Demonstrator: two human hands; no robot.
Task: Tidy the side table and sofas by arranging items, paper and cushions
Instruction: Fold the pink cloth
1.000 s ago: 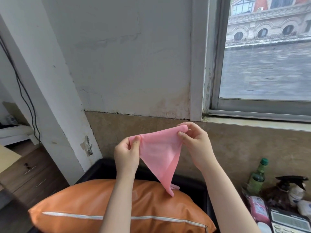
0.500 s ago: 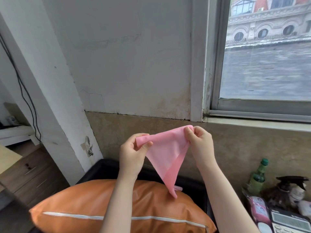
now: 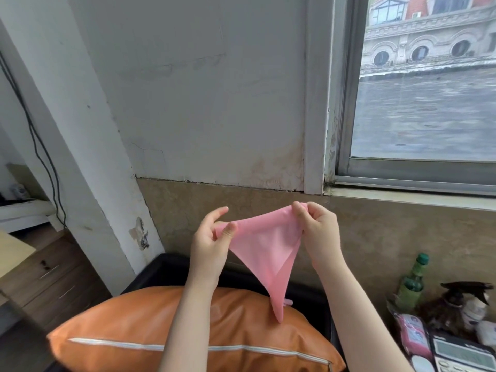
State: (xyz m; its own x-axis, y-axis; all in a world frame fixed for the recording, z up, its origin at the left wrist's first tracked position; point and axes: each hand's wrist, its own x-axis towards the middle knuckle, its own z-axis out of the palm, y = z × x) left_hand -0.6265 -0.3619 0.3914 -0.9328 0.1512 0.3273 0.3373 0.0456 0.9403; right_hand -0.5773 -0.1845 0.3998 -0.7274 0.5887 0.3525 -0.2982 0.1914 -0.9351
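A pink cloth (image 3: 264,251), folded into a triangle, hangs point-down in front of the wall. My left hand (image 3: 212,242) pinches its left top corner with thumb and fingers. My right hand (image 3: 318,229) pinches the right top corner. The cloth's tip dangles just above an orange leather cushion (image 3: 188,336) with a white zipper, which lies on a black sofa (image 3: 171,267) below my arms.
At the lower right stand a green bottle (image 3: 412,283), a dark spray bottle (image 3: 467,299), a pink packet (image 3: 414,334) and a calculator (image 3: 461,355). A wooden drawer unit (image 3: 51,280) is at the left. A window (image 3: 424,103) sits above the right side.
Both hands have drifted right and slightly closer together with the cloth. My left hand has shifted its pinch on the left corner, its index finger now lifted off.
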